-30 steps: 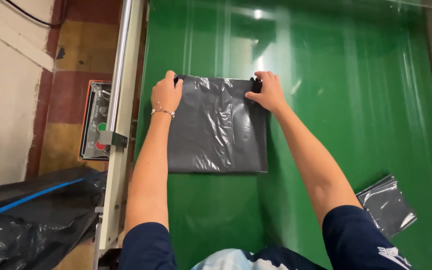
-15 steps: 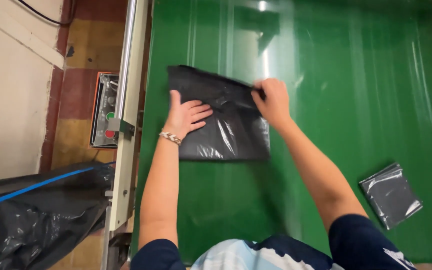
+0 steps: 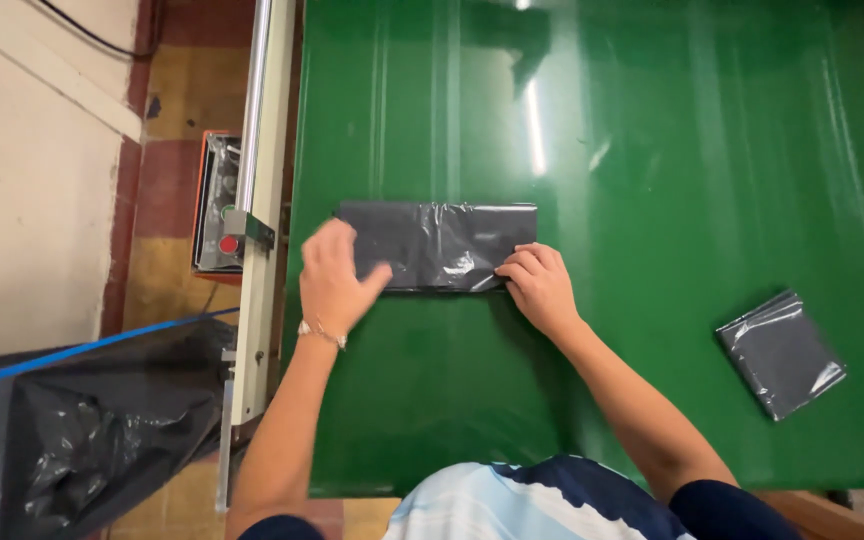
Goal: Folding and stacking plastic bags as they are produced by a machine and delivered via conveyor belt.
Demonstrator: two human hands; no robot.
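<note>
In the head view, a dark grey plastic bag (image 3: 439, 246) is lying on the glossy green desk (image 3: 652, 150), near the left edge and about halfway between the far and near edges. It is already folded into a long narrow strip, with its long side running parallel to the near edge of the desk. The left hand (image 3: 334, 280) is resting on the left end of the strip with the fingers loosely spread, flat and not gripping. The right hand (image 3: 542, 285) is pressing with bent fingertips on the near right corner of the strip; I cannot tell if it is pinching the edge or only holding it down.

Judging from this, the folding is partly done: the strip is narrow but still long, so some cross folds are probably remaining. A smaller folded square of dark grey plastic (image 3: 780, 352) is lying well apart, near the right edge of the desk, and it looks like a finished one.

Beyond the left edge, a metal rail (image 3: 257, 150) and a small control box with a red button (image 3: 220, 205) are showing. A crumpled black plastic sheet (image 3: 82, 430) is cut off at the lower left corner. The left hand is hiding the left end of the strip, and the number of layers is hard to make out.
</note>
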